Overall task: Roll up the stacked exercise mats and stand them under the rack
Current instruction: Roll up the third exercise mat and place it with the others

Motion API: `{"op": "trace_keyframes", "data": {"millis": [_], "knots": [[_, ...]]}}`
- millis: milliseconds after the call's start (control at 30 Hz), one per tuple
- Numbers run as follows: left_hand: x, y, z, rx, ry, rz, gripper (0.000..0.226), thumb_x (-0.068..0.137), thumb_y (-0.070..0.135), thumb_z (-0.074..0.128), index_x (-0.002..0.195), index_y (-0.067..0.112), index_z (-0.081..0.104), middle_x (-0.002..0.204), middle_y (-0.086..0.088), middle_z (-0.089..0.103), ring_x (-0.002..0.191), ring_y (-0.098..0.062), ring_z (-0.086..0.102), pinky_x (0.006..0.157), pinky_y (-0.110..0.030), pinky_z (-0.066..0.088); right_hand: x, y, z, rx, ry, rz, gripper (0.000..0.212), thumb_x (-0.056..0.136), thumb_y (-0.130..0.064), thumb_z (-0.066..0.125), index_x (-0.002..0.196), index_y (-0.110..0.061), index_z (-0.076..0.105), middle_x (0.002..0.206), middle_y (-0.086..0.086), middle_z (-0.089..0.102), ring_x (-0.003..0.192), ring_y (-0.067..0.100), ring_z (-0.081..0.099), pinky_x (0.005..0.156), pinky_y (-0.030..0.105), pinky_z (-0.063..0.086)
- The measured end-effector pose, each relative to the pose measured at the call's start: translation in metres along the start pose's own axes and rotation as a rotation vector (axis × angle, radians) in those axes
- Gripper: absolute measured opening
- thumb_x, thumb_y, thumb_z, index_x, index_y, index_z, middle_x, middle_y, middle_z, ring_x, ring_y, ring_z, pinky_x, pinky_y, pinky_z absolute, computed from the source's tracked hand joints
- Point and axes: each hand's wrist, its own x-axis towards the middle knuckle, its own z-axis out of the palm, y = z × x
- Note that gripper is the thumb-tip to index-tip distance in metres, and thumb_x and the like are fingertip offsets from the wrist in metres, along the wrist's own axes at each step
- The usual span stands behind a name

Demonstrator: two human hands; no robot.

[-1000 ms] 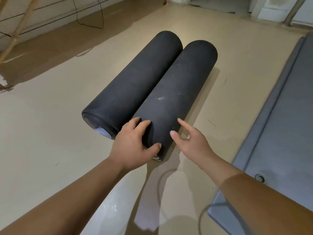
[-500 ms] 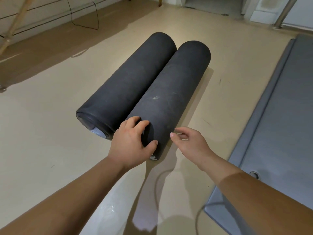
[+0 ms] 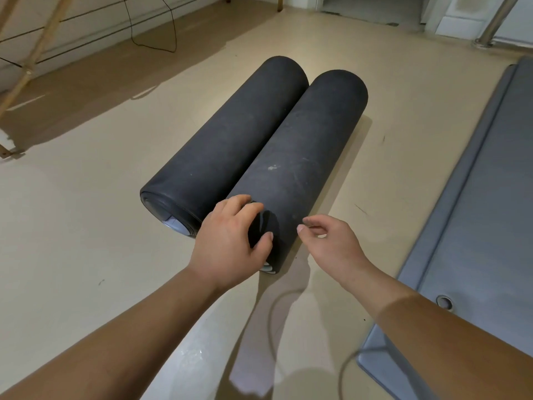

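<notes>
Our left hand (image 3: 230, 241) grips the near end of one dark rolled foam mat (image 3: 302, 157), lying on the beige floor (image 3: 86, 212) touching its twin (image 3: 225, 145); our right hand (image 3: 331, 243) hangs loosely curled, apparently empty.

Two rolled mats (image 3: 253, 157) touching on floor (image 3: 86, 226), left hand (image 3: 227, 243) gripping one, right hand (image 3: 331, 243) beside

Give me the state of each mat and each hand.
left rolled mat: rolled, lying on the floor.
right rolled mat: rolled, lying against it, near end gripped.
flat grey mat: unrolled on the floor.
left hand: grips the right rolled mat's near end.
right hand: loosely curled, holding nothing.
</notes>
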Motion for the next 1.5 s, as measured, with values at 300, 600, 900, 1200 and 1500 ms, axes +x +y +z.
{"op": "trace_keyframes", "data": {"millis": [300, 600, 900, 1200, 1500], "knots": [[-0.023, 0.079, 0.042, -0.214, -0.116, 0.285, 0.034, 0.09, 0.033, 0.067, 0.12, 0.019, 0.073, 0.122, 0.005, 0.064, 0.104, -0.016, 0.064, 0.082, -0.032, 0.057, -0.028, 0.037, -0.062, -0.187, -0.064, 0.091, 0.014, 0.095, -0.038, 0.068, 0.092, -0.026, 0.076, 0.088, -0.009, 0.076, 0.089, 0.011, 0.071, 0.084, 0.03, 0.056], [-0.046, 0.195, 0.138, -0.16, -0.531, 0.579, 0.044, 0.088, 0.042, 0.055, 0.123, 0.022, 0.07, 0.118, 0.003, 0.064, 0.103, -0.023, 0.066, 0.076, -0.039, 0.059, -0.133, 0.113, -0.226, -0.597, -0.126, 0.244, 0.016, 0.095, -0.049, 0.063, 0.089, -0.034, 0.067, 0.085, -0.015, 0.064, 0.089, 0.012, 0.063, 0.088, 0.033, 0.054], [-0.045, 0.3, 0.196, 0.294, -0.702, 0.979, 0.039, 0.099, 0.043, 0.052, 0.132, 0.024, 0.06, 0.14, -0.001, 0.054, 0.118, -0.026, 0.059, 0.089, -0.042, 0.054, -0.252, 0.183, -0.327, -0.598, -0.115, 0.369, 0.019, 0.099, -0.047, 0.058, 0.098, -0.033, 0.072, 0.092, -0.017, 0.07, 0.091, 0.009, 0.067, 0.086, 0.032, 0.057], [-0.039, 0.344, 0.237, 0.544, -0.732, 0.962, 0.081, 0.096, 0.071, 0.051, 0.161, 0.029, 0.026, 0.148, -0.01, 0.036, 0.134, -0.031, 0.041, 0.097, -0.041, 0.049, -0.282, 0.278, -0.319, -0.344, 0.096, 0.441, 0.026, 0.099, -0.035, 0.062, 0.122, -0.027, 0.072, 0.112, -0.008, 0.073, 0.1, 0.015, 0.069, 0.098, 0.031, 0.052], [-0.045, 0.335, 0.246, 0.531, -0.568, 1.176, 0.038, 0.098, 0.035, 0.038, 0.103, 0.003, 0.058, 0.085, -0.025, 0.063, 0.07, -0.041, 0.062, 0.045, -0.037, 0.047, -0.285, 0.302, -0.319, -0.44, 0.128, 0.359, 0.043, 0.095, -0.041, 0.067, 0.135, -0.024, 0.066, 0.13, -0.002, 0.064, 0.121, 0.022, 0.06, 0.101, 0.038, 0.051]]}}
